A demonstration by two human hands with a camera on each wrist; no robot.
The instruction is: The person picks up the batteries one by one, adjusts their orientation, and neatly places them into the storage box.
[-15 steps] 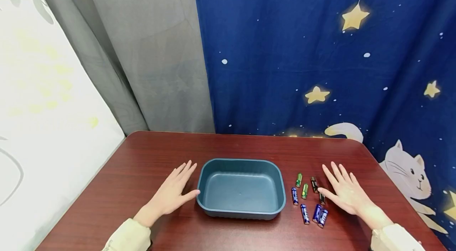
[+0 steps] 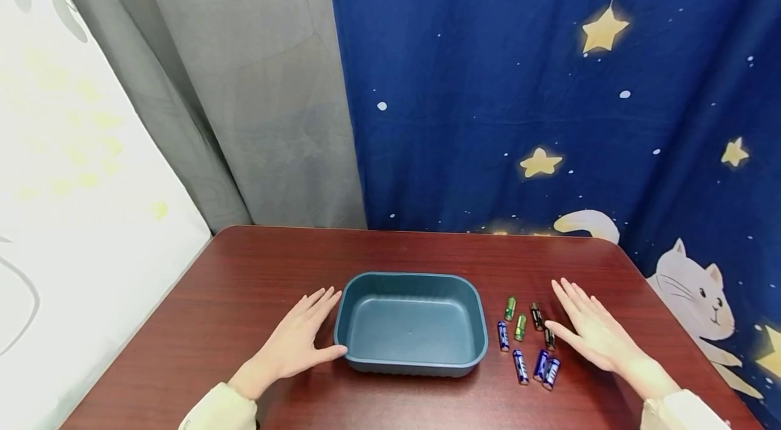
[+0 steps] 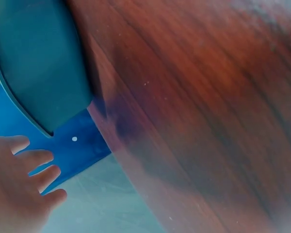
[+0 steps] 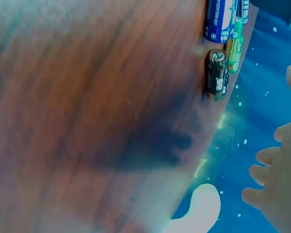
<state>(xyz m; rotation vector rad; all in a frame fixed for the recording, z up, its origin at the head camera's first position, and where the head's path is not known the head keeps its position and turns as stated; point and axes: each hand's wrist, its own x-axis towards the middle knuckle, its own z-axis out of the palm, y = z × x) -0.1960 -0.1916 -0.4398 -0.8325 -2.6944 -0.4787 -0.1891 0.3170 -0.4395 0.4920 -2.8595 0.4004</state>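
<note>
A blue-grey plastic basin (image 2: 411,325) stands upright on the table, with nothing inside. My left hand (image 2: 293,343) is at its left side, fingers straight. The thumb tip overlaps the basin's left rim; whether it touches, I cannot tell. To the right of the basin lie several loose batteries: blue ones such as the blue battery (image 2: 521,367), two green ones including the green battery (image 2: 520,327), and two black ones including the black battery (image 2: 536,317). Just right of these, my right hand (image 2: 598,336) is held with straight fingers, its thumb near the black batteries, holding nothing.
The reddish-brown wooden table (image 2: 293,250) has rounded far corners. Behind it hang a grey curtain (image 2: 268,111) and a blue curtain (image 2: 464,77) with stars and a white cat. A white printed panel (image 2: 85,213) borders the left side.
My left hand has shifted slightly right and nearer to me, its thumb now over the basin's rim. The fingers of my right hand have drawn closer together. Basin and batteries have not moved.
</note>
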